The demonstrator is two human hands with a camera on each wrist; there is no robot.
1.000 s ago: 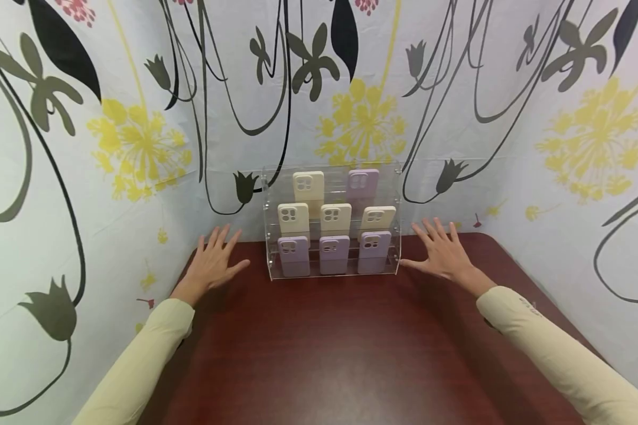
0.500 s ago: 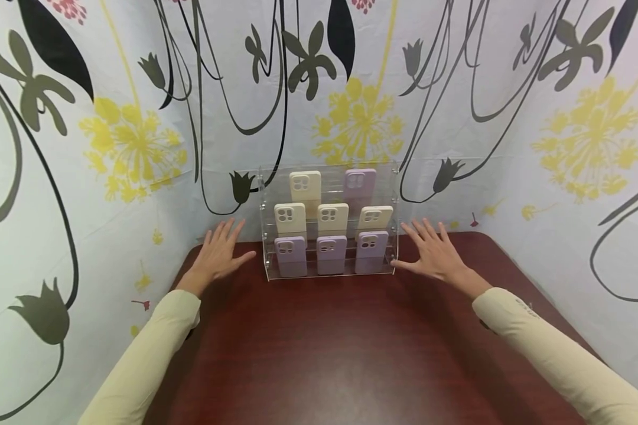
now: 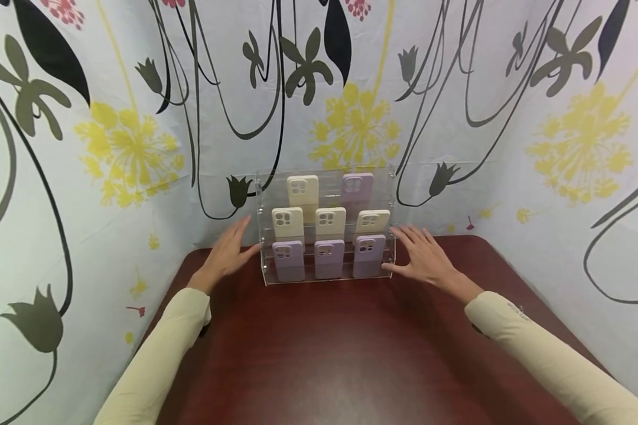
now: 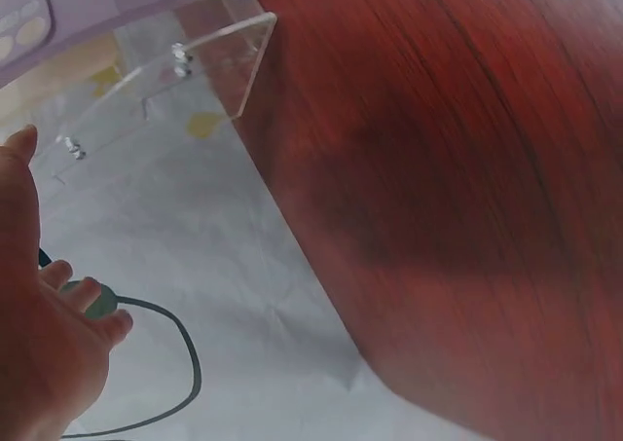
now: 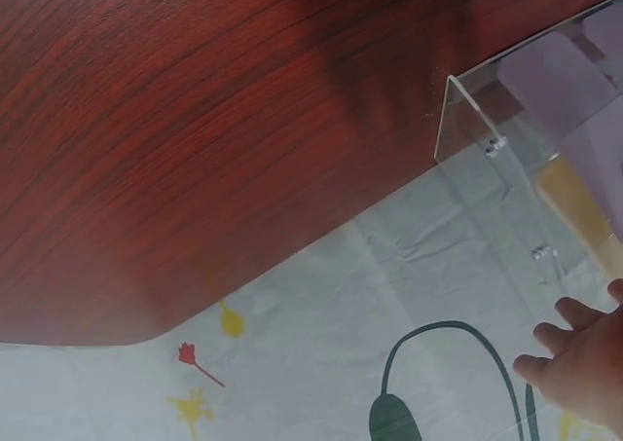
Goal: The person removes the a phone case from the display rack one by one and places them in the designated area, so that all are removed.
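A clear acrylic tiered display stand (image 3: pixel 266 262) stands at the far end of the table. On its bottom tier lean three lilac phone cases (image 3: pixel 328 260), and on the middle tier three cream ones (image 3: pixel 329 221). A cream case (image 3: pixel 302 189) and a lilac case (image 3: pixel 357 190) occupy the top tier. My left hand (image 3: pixel 224 254) is at the stand's left side, its thumb tip right at the side panel. At the opposite side is my right hand (image 3: pixel 426 258), fingertips right at that panel. Both hands have extended fingers, and neither grips anything.
The dark red wooden table (image 3: pixel 319 342) has rounded far corners. A white cloth (image 3: pixel 218 136) with printed flowers hangs behind the stand and along both sides, close to the table's edges.
Both hands have moved inward, the left to the right and the right to the left, closing in on the stand's sides. The view has shifted slightly; the cases keep their places.
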